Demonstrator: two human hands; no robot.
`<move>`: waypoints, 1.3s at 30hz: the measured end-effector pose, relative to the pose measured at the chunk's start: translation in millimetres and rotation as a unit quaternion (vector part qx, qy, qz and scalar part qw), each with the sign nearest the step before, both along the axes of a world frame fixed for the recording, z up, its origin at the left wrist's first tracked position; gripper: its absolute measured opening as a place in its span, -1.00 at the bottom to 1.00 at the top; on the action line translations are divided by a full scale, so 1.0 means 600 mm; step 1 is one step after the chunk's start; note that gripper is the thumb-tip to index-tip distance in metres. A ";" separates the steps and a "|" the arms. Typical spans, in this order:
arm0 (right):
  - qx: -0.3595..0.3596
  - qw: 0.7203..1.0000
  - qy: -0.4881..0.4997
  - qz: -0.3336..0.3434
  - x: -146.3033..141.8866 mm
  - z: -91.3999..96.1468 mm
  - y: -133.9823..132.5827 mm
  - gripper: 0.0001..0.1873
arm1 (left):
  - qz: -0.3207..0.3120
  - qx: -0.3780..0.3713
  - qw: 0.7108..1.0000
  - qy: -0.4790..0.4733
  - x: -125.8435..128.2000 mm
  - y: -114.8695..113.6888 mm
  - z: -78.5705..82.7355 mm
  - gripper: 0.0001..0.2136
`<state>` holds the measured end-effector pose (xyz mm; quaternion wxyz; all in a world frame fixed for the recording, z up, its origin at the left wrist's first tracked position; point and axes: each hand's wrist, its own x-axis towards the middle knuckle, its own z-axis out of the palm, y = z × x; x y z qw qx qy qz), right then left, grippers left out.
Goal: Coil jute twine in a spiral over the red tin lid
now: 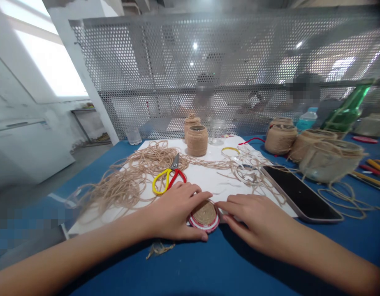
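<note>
A round disc lies flat near the front of the table, its middle covered with coiled jute twine and its rim banded in red and white. My left hand grips it from the left, with fingers over the far edge and the thumb at the near edge. At the right rim, the index finger and thumb of my right hand close in on the edge and seem to touch it. Scissors with one yellow and one red handle lie just beyond my left hand, on loose twine.
Twine-wrapped jars and a clear glass jar stand on white paper. To the right are a phone, more wrapped jars, a green bottle and a small plastic bottle. A perforated metal screen rises behind.
</note>
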<state>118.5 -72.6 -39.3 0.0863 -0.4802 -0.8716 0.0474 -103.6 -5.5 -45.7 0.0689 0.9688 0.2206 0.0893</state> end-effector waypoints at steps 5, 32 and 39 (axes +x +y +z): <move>-0.012 1.000 0.001 0.004 -0.001 0.002 0.000 -0.77 | 0.001 0.035 0.999 0.015 0.002 -0.001 0.000 -0.39; -0.005 1.000 -0.007 0.008 -0.002 -0.009 0.000 -0.74 | -0.054 0.073 0.996 0.001 -0.001 -0.003 0.009 -0.65; -0.001 1.000 -0.008 0.007 -0.004 -0.009 0.002 -0.74 | -0.031 0.046 0.998 0.002 0.002 -0.004 0.009 -0.68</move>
